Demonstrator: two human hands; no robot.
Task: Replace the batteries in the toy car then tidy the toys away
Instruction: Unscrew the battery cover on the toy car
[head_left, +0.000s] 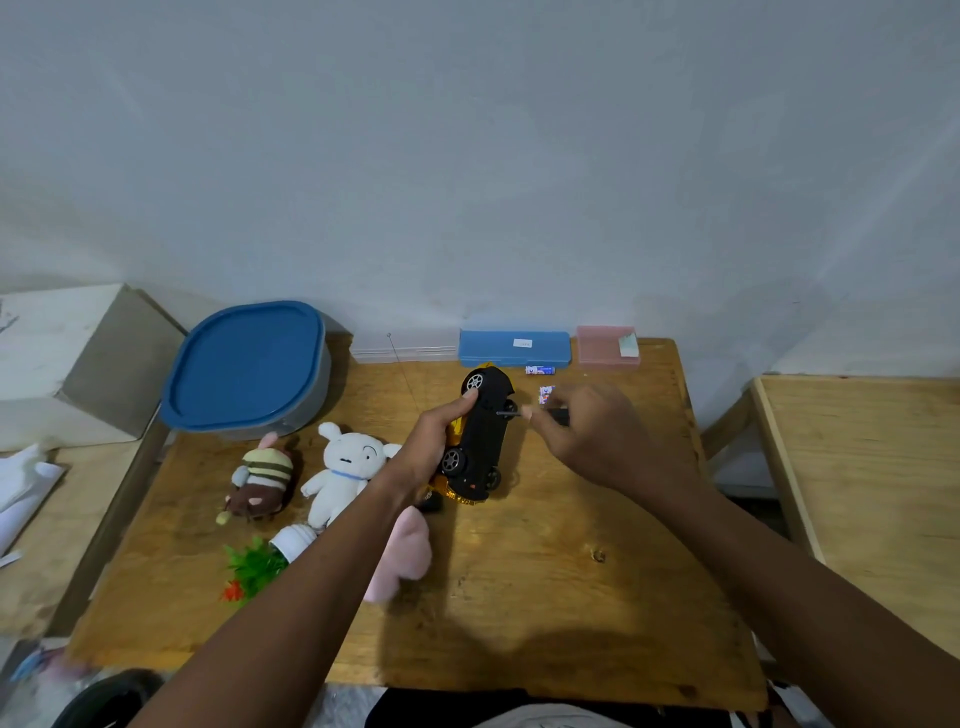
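— Two hands busy. Whereabouts?
— Mid-table, tipped on its side: black-bellied, yellow-bodied plastic toy car (480, 431) on the wooden table (519, 597).
— Handling?
— Probably light, rigid, a bit slick. Best gripped across the body, clear of the wheels.
— And the left hand (431, 447)?
— Wrapped round the body from nine o'clock.
— The right hand (587, 436)?
— Pinching a thin metal-shafted, dark-handled screwdriver (511, 413), tip against the underside from three o'clock.
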